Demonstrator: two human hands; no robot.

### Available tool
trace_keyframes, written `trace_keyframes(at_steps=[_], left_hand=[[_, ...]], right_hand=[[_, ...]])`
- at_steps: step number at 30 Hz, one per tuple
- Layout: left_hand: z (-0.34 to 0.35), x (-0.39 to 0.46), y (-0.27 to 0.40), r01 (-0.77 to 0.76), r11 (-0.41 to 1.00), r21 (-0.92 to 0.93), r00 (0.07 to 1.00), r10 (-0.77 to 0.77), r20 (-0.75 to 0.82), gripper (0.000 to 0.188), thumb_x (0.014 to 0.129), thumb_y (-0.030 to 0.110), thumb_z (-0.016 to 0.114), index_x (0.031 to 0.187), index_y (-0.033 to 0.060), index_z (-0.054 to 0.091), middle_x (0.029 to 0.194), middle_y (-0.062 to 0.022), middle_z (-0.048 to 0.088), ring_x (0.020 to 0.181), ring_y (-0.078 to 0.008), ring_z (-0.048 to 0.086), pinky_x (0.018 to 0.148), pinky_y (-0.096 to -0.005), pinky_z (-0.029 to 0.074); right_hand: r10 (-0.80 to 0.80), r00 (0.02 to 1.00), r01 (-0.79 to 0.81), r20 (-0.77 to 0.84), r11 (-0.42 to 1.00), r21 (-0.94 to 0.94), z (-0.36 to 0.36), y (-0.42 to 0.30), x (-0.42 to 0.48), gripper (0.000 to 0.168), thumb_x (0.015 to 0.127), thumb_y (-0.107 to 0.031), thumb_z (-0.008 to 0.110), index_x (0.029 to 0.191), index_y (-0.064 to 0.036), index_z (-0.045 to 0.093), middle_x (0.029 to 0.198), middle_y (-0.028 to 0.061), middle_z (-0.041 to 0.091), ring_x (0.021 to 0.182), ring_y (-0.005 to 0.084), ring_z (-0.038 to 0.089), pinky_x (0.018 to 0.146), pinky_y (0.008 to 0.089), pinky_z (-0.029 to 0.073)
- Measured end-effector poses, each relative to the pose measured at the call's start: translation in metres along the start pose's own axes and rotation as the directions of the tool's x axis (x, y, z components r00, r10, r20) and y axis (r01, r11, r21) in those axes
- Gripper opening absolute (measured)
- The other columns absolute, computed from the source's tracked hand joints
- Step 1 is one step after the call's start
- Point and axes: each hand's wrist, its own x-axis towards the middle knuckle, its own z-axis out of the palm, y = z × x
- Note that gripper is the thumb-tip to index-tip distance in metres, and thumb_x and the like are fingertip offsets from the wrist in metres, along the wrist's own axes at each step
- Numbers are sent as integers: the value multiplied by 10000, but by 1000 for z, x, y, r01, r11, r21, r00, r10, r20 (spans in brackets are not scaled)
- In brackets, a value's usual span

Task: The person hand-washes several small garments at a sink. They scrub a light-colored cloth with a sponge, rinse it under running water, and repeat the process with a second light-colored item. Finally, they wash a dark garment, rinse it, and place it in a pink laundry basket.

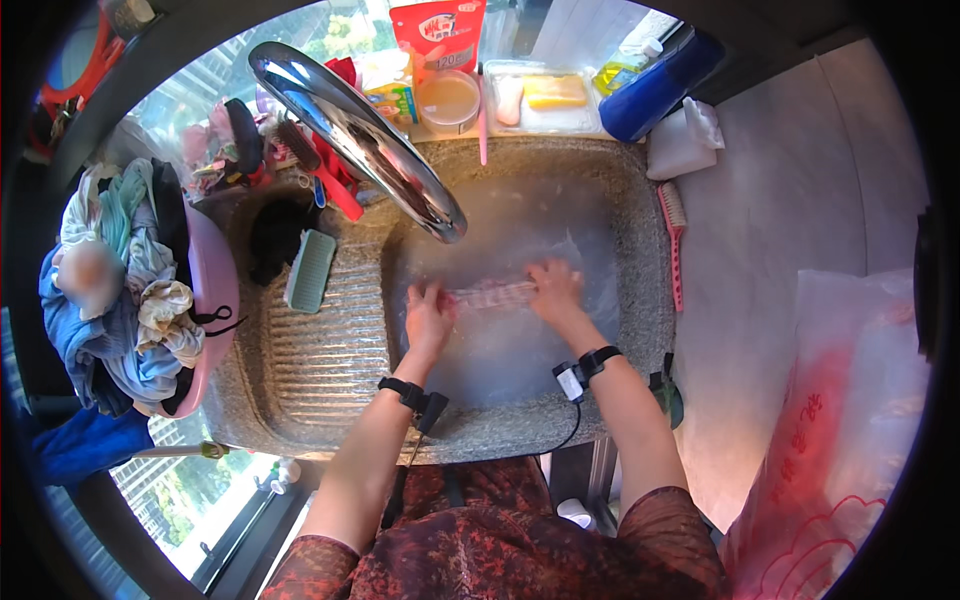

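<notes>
My left hand [430, 319] and my right hand [555, 292] are at the middle of a speckled stone laundry sink's deep basin [634, 262]. Between them, gripped at both ends, stretches a bunched, thin whitish-pink sheet [491, 294]. Blur and cloudy water [487, 367] leave it unclear whether this is cloth or plastic film. Beyond my hands, the chrome faucet [360, 142] arches over the basin. The sink's ribbed washboard [330, 367] lies to the left of my left hand, with a pale green brush or soap block [311, 270] at its upper end.
A pink basin [217, 285] heaped with laundry [135, 300] stands left. Along the back are a red pouch [450, 37], a round tub [448, 101], a clear tray [540, 124] and a blue bottle [652, 94]. A pink-handled brush [675, 247] lies on the right rim, near a plastic bag [832, 420].
</notes>
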Motion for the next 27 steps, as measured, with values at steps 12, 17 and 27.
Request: trace_keyframes(at_steps=[12,17,27], left_hand=[[-8,1,10,134,991,0,976,-132,172,236,883,266,603,1049,128,697,1040,-172,682,965,-426,665,826,-513,540],[10,-4,4,36,958,285,723,-222,654,295,902,283,588,1141,124,658,1154,-171,653,980,-421,656,829,-516,540],[-10,-3,17,58,983,175,841,-143,522,216,915,239,576,1080,130,665,1035,-171,683,931,-407,663,803,-512,538]], right_hand=[[210,914,-287,347,940,186,19,-38,16,313,878,-283,625,1136,-116,683,1025,154,714,1026,351,670,928,528,472],[-166,886,65,434,969,237,36,-71,0,342,852,-224,633,1169,-96,644,1085,162,693,1045,361,644,942,516,468],[-81,889,42,451,995,94,44,-69,-11,290,835,-231,686,1078,-75,663,1132,148,697,1062,373,631,912,521,469]])
